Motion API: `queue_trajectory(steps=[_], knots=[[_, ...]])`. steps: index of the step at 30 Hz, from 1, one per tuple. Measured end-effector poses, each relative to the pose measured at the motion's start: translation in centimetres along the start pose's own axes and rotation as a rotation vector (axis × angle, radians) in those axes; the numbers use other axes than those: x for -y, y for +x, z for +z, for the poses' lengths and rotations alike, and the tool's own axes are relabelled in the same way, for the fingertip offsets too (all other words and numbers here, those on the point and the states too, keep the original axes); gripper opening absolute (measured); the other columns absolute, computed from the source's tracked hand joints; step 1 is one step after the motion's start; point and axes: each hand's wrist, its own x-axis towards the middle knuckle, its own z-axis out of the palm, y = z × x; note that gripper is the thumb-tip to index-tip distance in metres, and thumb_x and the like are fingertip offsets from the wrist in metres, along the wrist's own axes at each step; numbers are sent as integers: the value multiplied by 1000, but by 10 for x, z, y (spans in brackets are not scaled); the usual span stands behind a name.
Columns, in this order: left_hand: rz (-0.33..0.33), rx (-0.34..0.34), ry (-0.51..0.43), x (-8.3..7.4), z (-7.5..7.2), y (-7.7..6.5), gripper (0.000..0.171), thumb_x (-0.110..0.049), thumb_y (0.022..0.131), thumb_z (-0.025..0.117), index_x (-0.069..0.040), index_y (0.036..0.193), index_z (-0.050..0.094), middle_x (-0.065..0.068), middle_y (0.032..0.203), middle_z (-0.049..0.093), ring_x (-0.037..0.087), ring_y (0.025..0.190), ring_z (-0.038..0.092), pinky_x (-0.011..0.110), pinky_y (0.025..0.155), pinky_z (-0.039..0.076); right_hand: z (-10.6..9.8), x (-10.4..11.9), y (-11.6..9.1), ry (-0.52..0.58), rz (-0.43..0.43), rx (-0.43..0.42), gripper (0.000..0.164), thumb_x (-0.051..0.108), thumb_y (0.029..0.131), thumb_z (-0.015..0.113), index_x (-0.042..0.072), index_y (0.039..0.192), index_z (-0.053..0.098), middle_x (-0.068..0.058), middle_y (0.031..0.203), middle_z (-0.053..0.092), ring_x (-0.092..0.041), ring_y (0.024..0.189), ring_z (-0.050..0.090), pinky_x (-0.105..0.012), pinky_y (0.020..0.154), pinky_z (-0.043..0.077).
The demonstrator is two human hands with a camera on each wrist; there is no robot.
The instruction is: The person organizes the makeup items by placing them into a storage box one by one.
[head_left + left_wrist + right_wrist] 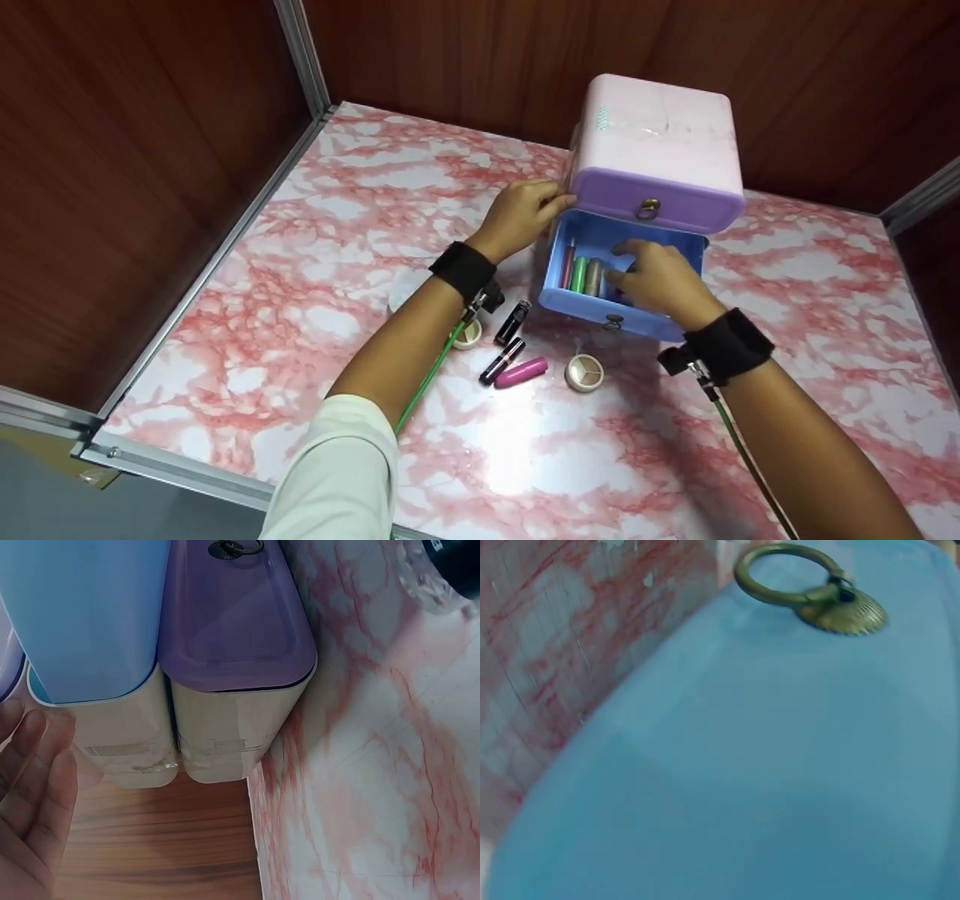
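A small pink storage unit point(660, 139) with a purple upper drawer point(611, 193) stands at the back. Below it, the blue drawer point(574, 304) is pulled out, holding a dark red pencil-like item point(568, 266), a green tube point(578, 274) and a brownish tube point(593, 277). My right hand point(660, 277) reaches into this drawer, thumb and forefinger apart beside the tubes; its other fingers are partly hidden. With its fingers extended, my left hand point(523, 214) touches the unit's left side. The blue drawer front point(780, 765) fills much of the right wrist view.
In front of the drawer lie a black tube point(512, 322), a black-and-pink tube point(502, 361), a pink tube point(521, 372) and a round three-part compact point(584, 373). Another compact point(468, 334) is partly behind my left wrist. Wood-grain panels point(450, 67) border the marbled table point(300, 300).
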Motion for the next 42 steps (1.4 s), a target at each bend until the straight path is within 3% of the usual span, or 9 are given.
queue_trajectory(steps=[10,19,25,30,36,42], knots=[[-8,1,-18,-1,-1,0,41,-41,97,56,-15,67,45,-2,66,41,12,61,40,26,59,31,-20,20,-32,81,-101,-77,43,34,95,64,5,127,60,-3,76,70,-18,61,63,-37,56,47],[-30,14,-33,0,-1,-1,40,-43,98,54,-15,70,49,-2,68,45,12,63,43,25,60,33,-10,34,-70,155,-160,-158,35,28,93,68,10,123,64,2,73,67,-14,58,60,-34,53,49],[-26,15,-15,-2,-1,-1,39,-41,98,55,-14,70,50,-2,68,46,13,63,44,26,60,35,14,34,-89,210,-172,-137,32,23,91,71,11,120,64,4,71,66,-12,52,58,-31,45,48],[-26,20,-22,-3,0,0,39,-42,98,54,-14,71,51,-2,69,47,12,63,45,26,60,35,40,36,-100,227,-200,-117,31,17,89,72,10,118,65,4,80,68,-8,58,59,-27,50,50],[-20,12,-24,-2,0,0,38,-41,98,55,-14,71,51,-2,67,45,10,62,43,25,59,34,73,43,-104,152,-280,-141,29,15,85,75,13,113,68,7,81,68,-1,61,58,-22,53,49],[-23,15,-19,-3,-1,-1,39,-42,99,54,-15,71,49,-2,66,43,10,61,41,24,58,32,103,47,-101,51,-424,-151,29,17,83,78,11,110,70,-1,100,70,-2,63,55,-20,58,48]])
